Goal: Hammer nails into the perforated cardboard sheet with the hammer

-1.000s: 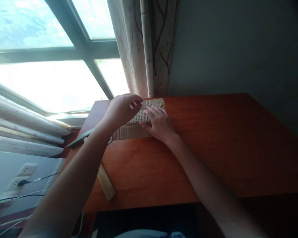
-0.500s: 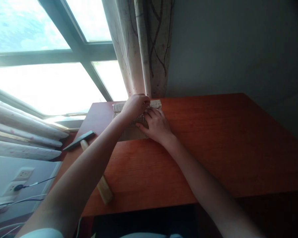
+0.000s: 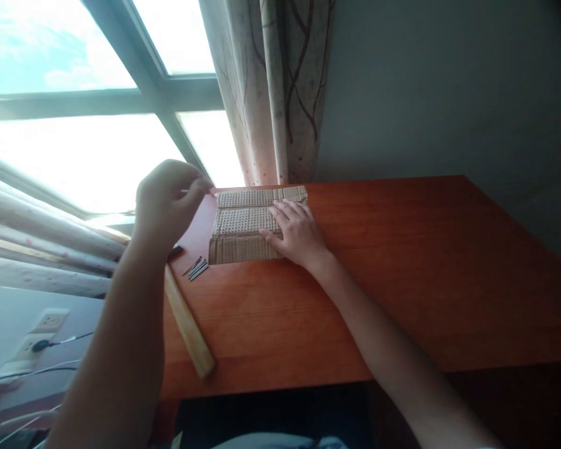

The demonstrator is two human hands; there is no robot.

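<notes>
A brown cardboard piece (image 3: 243,226) dotted with rows of small holes lies at the far side of the reddish wooden table (image 3: 402,280). My right hand (image 3: 299,236) rests flat on its right part, fingers stretched out. My left hand (image 3: 168,201) hovers raised to the left of the cardboard, fingers pinched on a thin nail whose tip points toward the cardboard's far left corner. A small bunch of loose nails (image 3: 196,268) lies on the table just left of the cardboard's near corner.
A hammer with a pale wooden handle (image 3: 188,329) lies along the table's left edge, its dark head partly hidden behind my left wrist. A patterned curtain (image 3: 280,93) and a bright window (image 3: 98,125) stand behind. A wall socket with cables (image 3: 47,330) is at lower left.
My left hand has lifted off the cardboard and swung left and up, now pinching a nail. The loose nails and the hammer handle have come into sight. My right hand stays on the cardboard.
</notes>
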